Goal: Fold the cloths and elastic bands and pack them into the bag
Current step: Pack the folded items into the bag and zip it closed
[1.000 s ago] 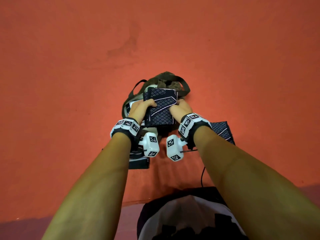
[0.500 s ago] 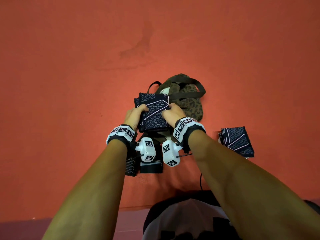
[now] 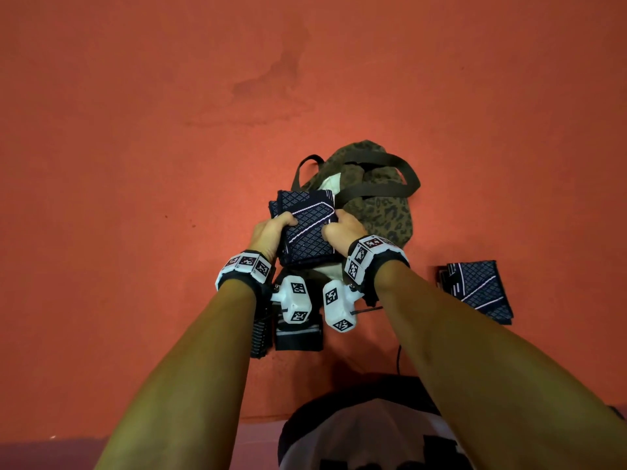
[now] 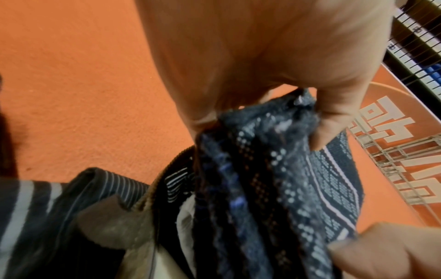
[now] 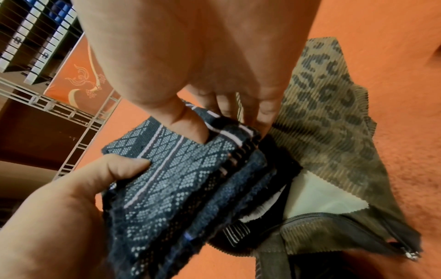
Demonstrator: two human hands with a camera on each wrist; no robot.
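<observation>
A folded dark blue cloth [image 3: 307, 228] with a white diamond pattern is held over the open mouth of a leopard-print bag [image 3: 383, 205] on the orange floor. My left hand [image 3: 268, 232] grips its left edge, thumb on top. My right hand [image 3: 342, 228] grips its right edge. The left wrist view shows the cloth [image 4: 274, 185] as a thick stack pinched under my left hand [image 4: 274, 105]. In the right wrist view the cloth [image 5: 171, 179] sits above the bag [image 5: 334, 132], whose white lining and zip show, with my right hand [image 5: 222, 113] on its far edge.
Another folded patterned cloth [image 3: 478, 290] lies on the floor to the right. Dark striped folded pieces [image 3: 291, 337] lie under my wrists near the bag. A black cable [image 3: 400, 357] runs toward my body. A metal railing [image 5: 59, 109] and banner stand beyond the floor.
The view has shifted, so the bag and cloth sit further right in the picture. The cloth has tilted and come slightly off the bag's opening toward the left; both hands keep their hold.
</observation>
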